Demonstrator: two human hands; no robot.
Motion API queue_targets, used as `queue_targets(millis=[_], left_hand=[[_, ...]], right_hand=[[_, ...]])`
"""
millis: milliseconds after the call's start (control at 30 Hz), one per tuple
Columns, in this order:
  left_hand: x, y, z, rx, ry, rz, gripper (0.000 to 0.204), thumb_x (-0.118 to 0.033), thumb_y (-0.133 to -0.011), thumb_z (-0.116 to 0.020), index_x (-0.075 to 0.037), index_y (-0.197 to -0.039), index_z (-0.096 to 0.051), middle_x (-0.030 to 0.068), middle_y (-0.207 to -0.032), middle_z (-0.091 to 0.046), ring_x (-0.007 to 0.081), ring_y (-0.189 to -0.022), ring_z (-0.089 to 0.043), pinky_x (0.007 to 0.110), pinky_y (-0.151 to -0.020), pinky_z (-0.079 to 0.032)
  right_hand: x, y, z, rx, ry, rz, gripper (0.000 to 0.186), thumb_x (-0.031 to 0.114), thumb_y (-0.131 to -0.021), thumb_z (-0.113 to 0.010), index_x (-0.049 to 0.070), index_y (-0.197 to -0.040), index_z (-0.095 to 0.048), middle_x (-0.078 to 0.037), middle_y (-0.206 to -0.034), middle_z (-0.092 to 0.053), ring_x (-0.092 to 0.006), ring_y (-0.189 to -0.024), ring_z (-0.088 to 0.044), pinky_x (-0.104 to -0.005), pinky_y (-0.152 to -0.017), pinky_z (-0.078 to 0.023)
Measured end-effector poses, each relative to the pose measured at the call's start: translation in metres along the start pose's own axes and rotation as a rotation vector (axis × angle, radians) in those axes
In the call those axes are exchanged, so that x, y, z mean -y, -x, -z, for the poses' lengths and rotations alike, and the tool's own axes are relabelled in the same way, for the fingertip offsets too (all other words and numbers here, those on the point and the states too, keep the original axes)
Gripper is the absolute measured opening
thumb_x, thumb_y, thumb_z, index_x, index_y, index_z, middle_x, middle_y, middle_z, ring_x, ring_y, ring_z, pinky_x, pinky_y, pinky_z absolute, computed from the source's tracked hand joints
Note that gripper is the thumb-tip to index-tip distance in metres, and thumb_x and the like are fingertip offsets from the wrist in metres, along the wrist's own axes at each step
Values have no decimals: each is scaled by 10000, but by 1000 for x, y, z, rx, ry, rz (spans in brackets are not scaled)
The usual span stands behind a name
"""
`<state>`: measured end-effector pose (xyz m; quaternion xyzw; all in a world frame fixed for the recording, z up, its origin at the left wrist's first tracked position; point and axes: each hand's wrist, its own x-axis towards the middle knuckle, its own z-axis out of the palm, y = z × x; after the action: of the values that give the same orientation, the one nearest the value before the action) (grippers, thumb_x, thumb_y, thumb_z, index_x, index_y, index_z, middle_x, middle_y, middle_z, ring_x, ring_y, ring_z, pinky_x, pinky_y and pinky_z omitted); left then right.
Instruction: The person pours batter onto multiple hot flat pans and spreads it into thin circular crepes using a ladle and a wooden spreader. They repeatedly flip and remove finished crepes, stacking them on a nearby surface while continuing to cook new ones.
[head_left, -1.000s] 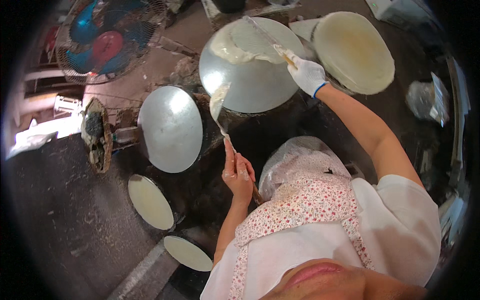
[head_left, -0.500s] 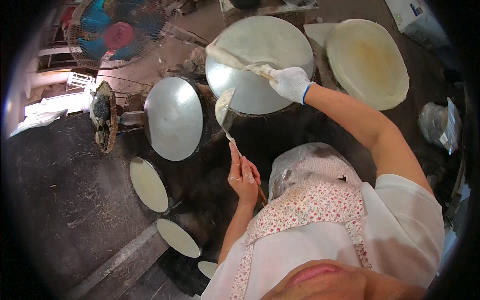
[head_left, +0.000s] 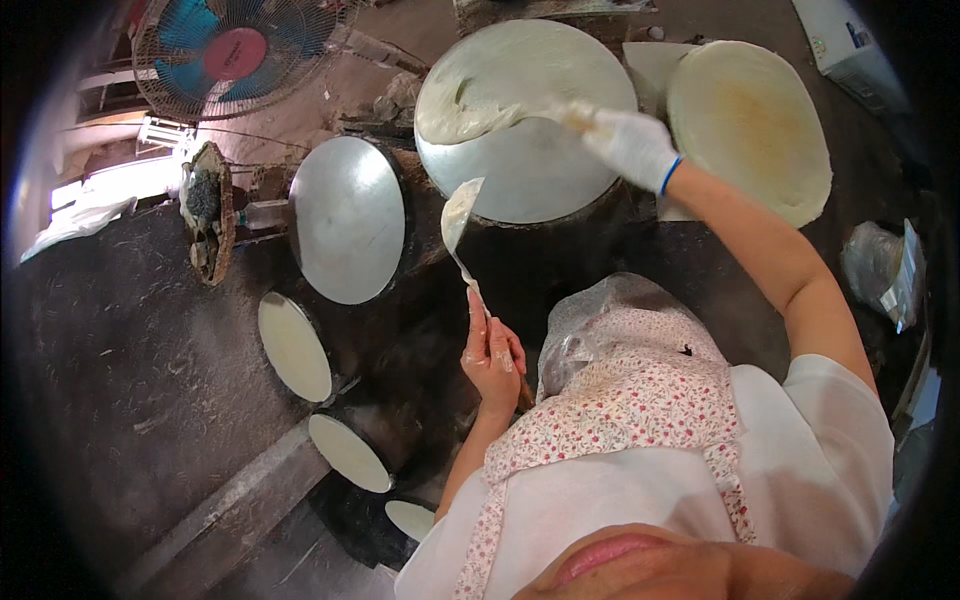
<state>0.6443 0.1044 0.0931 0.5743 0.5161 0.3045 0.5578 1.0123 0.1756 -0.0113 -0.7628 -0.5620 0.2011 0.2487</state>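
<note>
Spreading seems in hand, the gloved right hand (head_left: 632, 147) gripping a blurred tool (head_left: 578, 118) at the batter (head_left: 520, 75) on the griddle's (head_left: 545, 180) far part (left hand (head_left: 492, 355) clasping a coated ladle (head_left: 459, 215)); the bare near part likely calls for an even sweep.

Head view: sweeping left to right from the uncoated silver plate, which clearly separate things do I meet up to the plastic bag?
Uncoated silver plate → left hand with the smeared ladle → gloved right hand → pale round sheet with browned middle → clear plastic bag.
</note>
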Motion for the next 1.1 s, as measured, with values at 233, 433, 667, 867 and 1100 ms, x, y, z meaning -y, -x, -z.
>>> queue_targets(millis=[233,433,667,867,1100], left_hand=[[-1,-2,-2,-16,-28,55,535,-71,-1114,-475,-54,-1638,-372,-26,-658,-499,29,-480,-428,198,-431,-361],[13,-6,-2,-18,-9,42,530,-68,-1115,-471,-86,-1638,-389,-26,-650,-509,25,-485,-422,200,-441,-351],[14,-4,9,-116,-67,117,523,-53,-1108,-474,-108,-1626,-428,-30,-623,-496,28,-476,-411,207,-446,-346],[5,-102,23,-183,-271,-20,520,-28,-1099,-465,-96,-1614,-447,-28,-620,-462,45,-457,-391,245,-414,-337],[16,-166,7,-158,-130,-30,526,-17,-1094,-472,-133,-1606,-476,-32,-806,-532,40,-555,-427,243,-458,-378]], right_hand=[[62,-4,26,359,16,-77,481,369,-1007,-563,253,-1471,-608,-187,-1192,-742,-375,-1108,-702,-464,-972,-547],[10,-33,28,73,-90,-199,472,354,-986,-584,224,-1437,-643,-158,-1263,-730,-372,-1155,-691,-434,-1021,-538],[17,-1,29,307,-100,102,373,344,-999,-573,192,-1305,-722,-155,-1236,-743,-381,-1146,-692,-474,-978,-555],[-42,-85,-40,99,285,470,411,286,-991,-578,299,-1388,-687,-132,-1094,-766,-358,-1013,-720,-478,-870,-600],[5,-4,56,344,59,216,434,339,-985,-606,285,-1412,-663,-182,-1000,-755,-370,-910,-729,-466,-827,-590]])
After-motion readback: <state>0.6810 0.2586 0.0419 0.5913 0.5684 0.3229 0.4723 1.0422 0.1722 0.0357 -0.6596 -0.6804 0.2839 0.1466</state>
